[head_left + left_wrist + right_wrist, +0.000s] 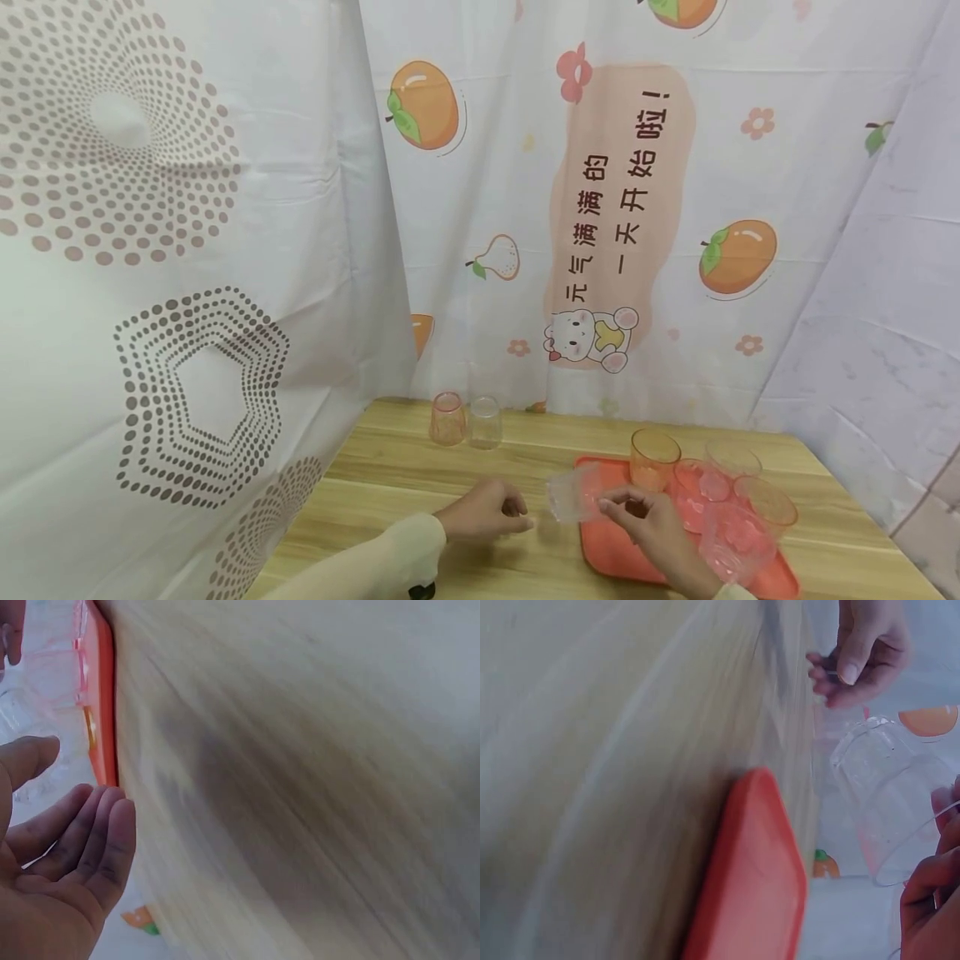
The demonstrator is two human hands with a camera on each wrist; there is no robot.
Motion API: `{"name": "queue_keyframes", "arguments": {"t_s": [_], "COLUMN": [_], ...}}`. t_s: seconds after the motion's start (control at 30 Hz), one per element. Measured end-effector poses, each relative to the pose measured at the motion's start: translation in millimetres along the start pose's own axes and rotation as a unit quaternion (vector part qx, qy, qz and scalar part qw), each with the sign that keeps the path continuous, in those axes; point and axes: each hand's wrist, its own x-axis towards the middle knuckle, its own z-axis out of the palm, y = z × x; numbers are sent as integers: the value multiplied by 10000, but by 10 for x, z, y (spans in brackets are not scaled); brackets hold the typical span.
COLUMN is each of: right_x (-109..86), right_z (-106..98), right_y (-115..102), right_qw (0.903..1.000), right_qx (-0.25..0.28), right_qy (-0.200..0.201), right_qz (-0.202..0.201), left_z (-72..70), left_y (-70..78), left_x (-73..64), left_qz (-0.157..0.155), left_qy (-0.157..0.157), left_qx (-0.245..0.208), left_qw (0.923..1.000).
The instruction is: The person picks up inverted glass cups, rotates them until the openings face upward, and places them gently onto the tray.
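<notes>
My right hand (651, 529) pinches a clear cup (573, 493) by its rim. The cup is tipped on its side in the air, its base toward my left hand, over the left edge of a red tray (615, 554). In the right wrist view the clear cup (885, 795) shows fingertips at its rim. My left hand (487, 512) hovers above the wooden table, left of the cup and apart from it. Its fingers are loosely curled with nothing between them, as the left wrist view of that hand (67, 855) also shows.
On the tray's right side are several cups, among them an amber cup (654, 458), a pink cup (692, 496) and a clear one (738, 542). Farther back on the table (390, 467), a pink cup (447, 421) and a clear cup (485, 423) stand side by side near the curtain (480, 333).
</notes>
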Motion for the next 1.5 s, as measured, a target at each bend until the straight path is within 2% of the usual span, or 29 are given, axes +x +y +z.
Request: {"name": "queue_keyframes", "arguments": {"t_s": [0.1, 0.23, 0.4, 0.57, 0.67, 0.77, 1.13, 1.23, 1.4, 1.5], "right_x": [11, 37, 79, 131, 160, 181, 322, 356, 417, 458], "right_z": [-33, -63, -110, -180, -225, -258, -286, -285, -280, -274], "right_y": [-7, 11, 49, 59, 46, 40, 84, 87, 109, 133], "right_qw": [9972, 9841, 9640, 9448, 9389, 9378, 9277, 9224, 9100, 9059], "right_qx": [-552, -1159, -1520, -1862, -2067, -2272, -2862, -3048, -3405, -3545], "right_qy": [95, 318, 504, 521, 551, 605, 763, 785, 771, 733], "right_qz": [-496, -1307, -2122, -2646, -2698, -2556, -2274, -2241, -2236, -2198], "left_z": [69, 166, 294, 414, 481, 552, 753, 780, 824, 840], "left_y": [29, 75, 115, 162, 212, 247, 273, 286, 315, 327], "left_x": [7, 43, 117, 205, 277, 348, 510, 545, 588, 600], "left_qz": [-85, -165, -58, -17, 14, -5, -128, -205, -156, -189], "left_qy": [-70, -156, -219, -239, -225, -215, -139, -91, 4, -39], "left_qx": [-132, -116, 422, 1040, 1280, 1366, 1175, 1069, 1255, 1318], "left_qw": [9999, 9997, 9989, 9943, 9915, 9904, 9929, 9940, 9920, 9911]}}
